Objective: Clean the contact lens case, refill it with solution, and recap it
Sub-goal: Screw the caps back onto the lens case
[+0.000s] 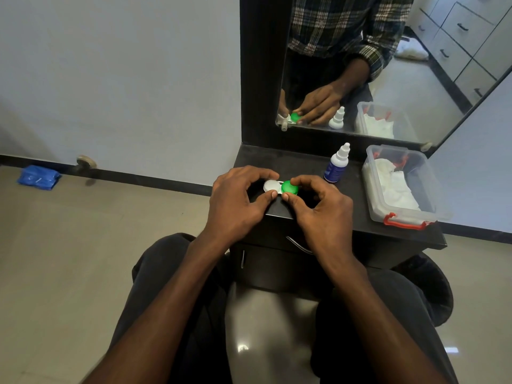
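Observation:
The contact lens case (279,187) lies on the dark dresser top (346,214), near its left front corner. It has a white cap (269,185) on the left and a green cap (289,187) on the right. My left hand (235,200) pinches the white side between thumb and fingers. My right hand (321,206) grips the green cap with thumb and fingers. A small solution bottle (336,164) with a white nozzle cap and blue label stands upright behind my right hand.
A clear plastic box (401,187) with red latches holds white tissue at the right of the dresser. A mirror (388,65) stands at the back and reflects the hands. A blue packet (38,177) lies on the floor at left.

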